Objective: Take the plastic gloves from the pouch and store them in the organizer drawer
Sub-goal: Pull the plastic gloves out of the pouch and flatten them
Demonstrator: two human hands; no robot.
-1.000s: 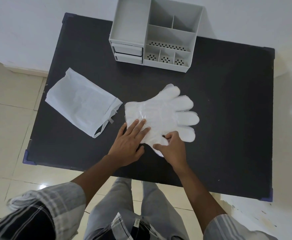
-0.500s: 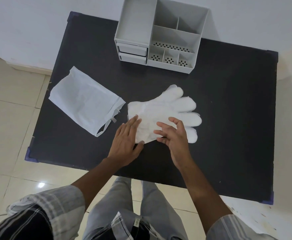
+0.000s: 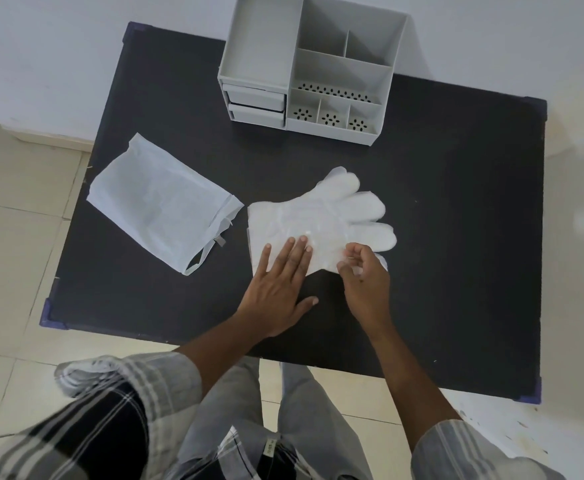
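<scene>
A stack of translucent plastic gloves (image 3: 332,216) lies flat in the middle of the black table (image 3: 456,237), fingers pointing right. My left hand (image 3: 280,289) presses flat on the gloves' cuff end, fingers spread. My right hand (image 3: 365,275) pinches the gloves' near edge by the thumb part between its fingertips. The white drawstring pouch (image 3: 160,199) lies flat to the left, its mouth facing the gloves. The grey organizer (image 3: 314,67) stands at the table's far edge, with two shut drawers (image 3: 256,107) on its left side.
The table's near edge runs just past my wrists, with tiled floor (image 3: 13,237) on the left. A white wall (image 3: 76,46) stands behind the organizer. The table's right half is bare black surface.
My right hand went from open above the gloves' fingers to pinching their near edge. My left hand shifted slightly but stays flat on the cuff. The view moved a little.
</scene>
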